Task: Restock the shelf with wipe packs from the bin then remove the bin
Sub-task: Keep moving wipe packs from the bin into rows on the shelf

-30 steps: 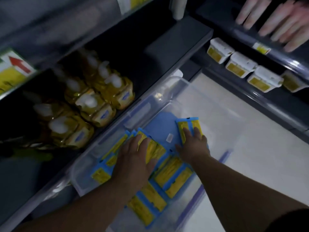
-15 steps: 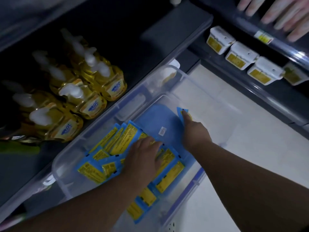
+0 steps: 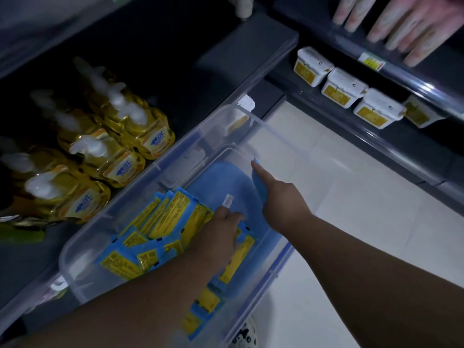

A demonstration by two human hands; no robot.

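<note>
A clear plastic bin [image 3: 273, 129] stands on the floor against the dark lower shelf [image 3: 238, 49]. Several blue and yellow wipe packs [image 3: 160, 222] lie heaped in its near left half over a blue liner. My left hand [image 3: 221, 234] is down in the bin, fingers curled over the edge of a bunch of packs. My right hand [image 3: 283, 197] is at the bin's right wall, closed on one blue wipe pack [image 3: 258, 183] held on edge, index finger stretched out along it.
Yellow pump bottles [image 3: 120, 156] fill the left part of the shelf; its right part is bare. White tubs with yellow labels [image 3: 344, 86] line a low shelf to the right, with pink tubes [image 3: 401, 21] above. Pale floor tiles [image 3: 364, 209] lie right of the bin.
My right hand has turned its pack up on edge and slid it to the bin's right wall. My left hand has pushed packs leftward and curled over them. The view tilted down.
</note>
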